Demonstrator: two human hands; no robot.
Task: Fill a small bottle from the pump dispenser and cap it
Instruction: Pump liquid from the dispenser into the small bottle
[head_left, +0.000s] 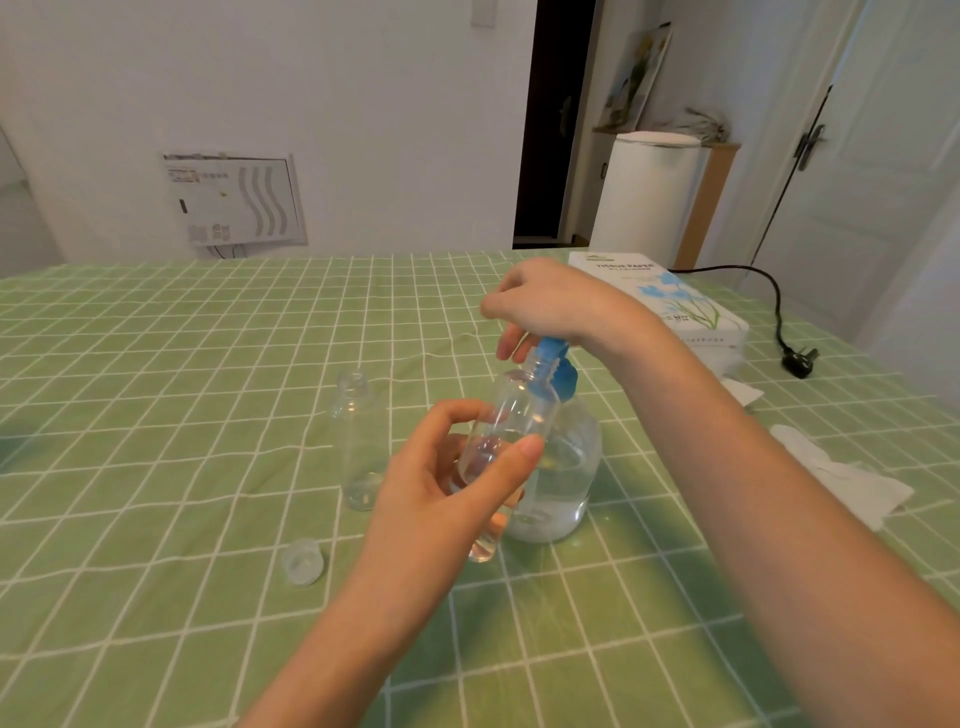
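Note:
My left hand (447, 483) grips a small clear bottle (511, 415), tilted, partly filled with clear liquid, its open mouth under the blue spout. My right hand (550, 306) rests palm-down on the blue pump head (558, 371) of a clear dispenser (566, 478) holding clear liquid. A second small bottle (358, 441) stands uncapped to the left. A clear cap (303, 561) lies on the cloth at the front left.
The table wears a green checked cloth (182, 389). A tissue paper box (665, 306) sits at the back right, with white tissues (841, 473) and a black plug with its cord (797, 361) near the right edge.

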